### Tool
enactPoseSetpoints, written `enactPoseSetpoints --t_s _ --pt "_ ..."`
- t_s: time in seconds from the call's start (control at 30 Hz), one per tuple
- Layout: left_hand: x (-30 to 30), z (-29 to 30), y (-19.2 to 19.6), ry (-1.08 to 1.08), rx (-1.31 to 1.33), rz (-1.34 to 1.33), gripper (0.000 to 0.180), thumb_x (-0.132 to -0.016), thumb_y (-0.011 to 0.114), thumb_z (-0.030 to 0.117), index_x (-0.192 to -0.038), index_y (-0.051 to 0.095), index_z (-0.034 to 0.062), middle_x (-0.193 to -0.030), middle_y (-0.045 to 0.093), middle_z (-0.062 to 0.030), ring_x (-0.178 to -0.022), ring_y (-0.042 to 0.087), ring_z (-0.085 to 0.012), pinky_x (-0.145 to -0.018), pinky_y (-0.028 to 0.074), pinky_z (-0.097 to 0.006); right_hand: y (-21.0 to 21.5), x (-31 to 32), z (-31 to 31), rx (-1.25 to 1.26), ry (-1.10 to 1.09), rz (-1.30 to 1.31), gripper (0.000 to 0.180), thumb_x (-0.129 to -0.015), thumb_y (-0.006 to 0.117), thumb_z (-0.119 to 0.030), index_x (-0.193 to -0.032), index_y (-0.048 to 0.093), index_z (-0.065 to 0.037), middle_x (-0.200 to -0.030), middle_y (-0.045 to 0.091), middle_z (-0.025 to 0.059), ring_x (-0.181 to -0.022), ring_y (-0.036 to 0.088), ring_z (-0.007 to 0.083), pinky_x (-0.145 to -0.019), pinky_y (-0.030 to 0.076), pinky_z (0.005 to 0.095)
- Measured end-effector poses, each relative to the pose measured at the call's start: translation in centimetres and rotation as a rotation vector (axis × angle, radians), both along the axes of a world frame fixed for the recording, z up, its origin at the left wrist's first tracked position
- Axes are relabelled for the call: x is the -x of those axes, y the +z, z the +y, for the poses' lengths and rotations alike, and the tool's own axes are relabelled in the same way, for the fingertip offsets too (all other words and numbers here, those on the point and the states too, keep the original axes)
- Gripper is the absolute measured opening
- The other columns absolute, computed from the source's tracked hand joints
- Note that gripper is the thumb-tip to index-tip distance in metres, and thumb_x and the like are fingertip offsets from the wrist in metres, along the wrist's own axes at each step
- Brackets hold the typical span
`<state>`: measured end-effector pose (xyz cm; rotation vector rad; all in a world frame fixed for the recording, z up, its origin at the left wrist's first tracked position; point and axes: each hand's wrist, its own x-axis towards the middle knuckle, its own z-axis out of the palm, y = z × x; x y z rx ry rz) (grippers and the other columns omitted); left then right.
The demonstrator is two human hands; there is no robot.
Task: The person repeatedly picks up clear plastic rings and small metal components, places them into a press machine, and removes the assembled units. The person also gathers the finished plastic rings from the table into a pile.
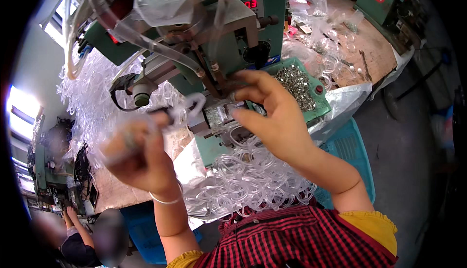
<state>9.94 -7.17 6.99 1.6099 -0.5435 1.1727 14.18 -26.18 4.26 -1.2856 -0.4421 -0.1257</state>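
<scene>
My left hand point(141, 156), smeared by motion and wearing a bracelet, is closed left of the machine's work block. From its fingertips a blurred loop of clear plastic tube point(197, 103) reaches toward the block. My right hand point(279, 115) is at the right side of the green bench machine point(272, 22). Its fingers are bent and apart, with the thumb by the metal work block point(219, 116) and the upper fingertips close to the machine's upright rods point(211, 76). Nothing shows between those fingers. Many clear tube loops point(253, 175) lie heaped below both hands.
A green tray point(318, 103) of small metal parts sits right of the machine. Another large heap of clear tubes point(92, 98) rises at the left. Blue baskets point(357, 146) stand below the table. A wrench point(365, 66) and plastic bags lie at the back right. Another person's arm point(80, 226) shows lower left.
</scene>
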Motion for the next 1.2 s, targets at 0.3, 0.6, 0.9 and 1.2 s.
enactPoseSetpoints --t_s 0.3,0.6,0.9,1.2 --pt "-0.1 -3.9 -2.8 0.056 -0.928 -0.206 0.029 -0.071 0.078 0.004 -0.086 0.054 0.0097 -0.100 0.071 -0.0062 -0.075 0.067 -0.0213 -0.065 0.060 -0.032 -9.3 -5.4 -9.2 1.166 -0.657 -0.311 0.029 -0.073 0.074 -0.016 -0.100 0.071 -0.006 -0.124 0.058 0.0222 -0.124 0.049 0.0401 -0.102 0.041 0.0466" --pt "-0.7 -3.6 -3.6 -0.013 -0.851 -0.186 0.023 -0.070 0.075 0.003 -0.084 0.058 0.0072 -0.102 0.072 -0.0084 -0.083 0.071 -0.0246 -0.067 0.060 -0.033 -9.7 -6.5 -8.2 1.084 -0.674 -0.336 0.021 -0.077 0.071 -0.015 -0.096 0.071 -0.006 -0.118 0.063 0.0150 -0.115 0.056 0.0349 -0.095 0.046 0.0455" --pt "7.8 7.7 -9.4 0.871 -0.696 0.190 0.026 -0.092 0.065 0.014 -0.115 0.061 0.0029 -0.109 0.069 -0.0130 -0.102 0.065 -0.0292 -0.099 0.046 -0.039 -11.6 -3.6 -13.0 -0.073 -0.486 0.233 0.026 -0.097 0.058 -0.014 -0.114 0.069 0.001 -0.111 0.068 0.0100 -0.102 0.063 0.0157 -0.093 0.047 0.0274" --pt "0.4 28.8 -9.5 0.994 -0.517 1.095 0.032 -0.082 0.072 0.034 -0.094 0.074 0.0051 -0.102 0.071 -0.0143 -0.091 0.066 -0.0353 -0.079 0.051 -0.044 -8.0 -6.3 -5.6 0.121 -0.284 0.158 0.020 -0.088 0.069 -0.009 -0.106 0.071 0.000 -0.100 0.070 0.0046 -0.092 0.062 0.0112 -0.086 0.046 0.0236"
